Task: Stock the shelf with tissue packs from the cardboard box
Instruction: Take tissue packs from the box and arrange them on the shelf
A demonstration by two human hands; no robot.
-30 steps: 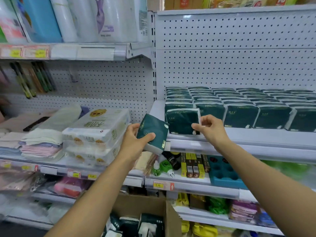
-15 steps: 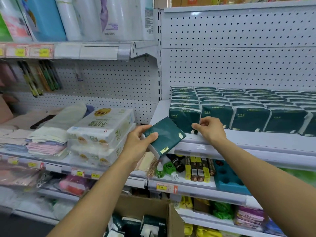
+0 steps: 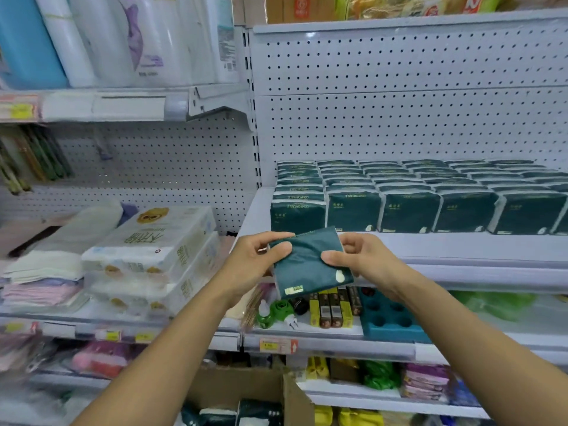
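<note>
A dark green tissue pack (image 3: 310, 265) is held in front of the white shelf (image 3: 430, 247), tilted, with its broad face toward me. My left hand (image 3: 255, 262) grips its left edge and my right hand (image 3: 359, 259) pinches its right edge. Rows of the same green tissue packs (image 3: 408, 192) stand on the shelf behind, filling it from the left end to the right. At the bottom, the open cardboard box (image 3: 246, 392) holds several more green packs (image 3: 233, 415).
White bundled tissue packs (image 3: 153, 250) and folded cloths (image 3: 46, 272) lie on the left shelf. Below the hands sit small boxes (image 3: 330, 309), a green bottle (image 3: 264, 315) and a blue tray (image 3: 390, 318). Paper rolls (image 3: 107, 38) stand on the upper left shelf.
My right hand left the front pack on the shelf and came down onto the held pack's right edge. The pack moved right, now held by both hands.
</note>
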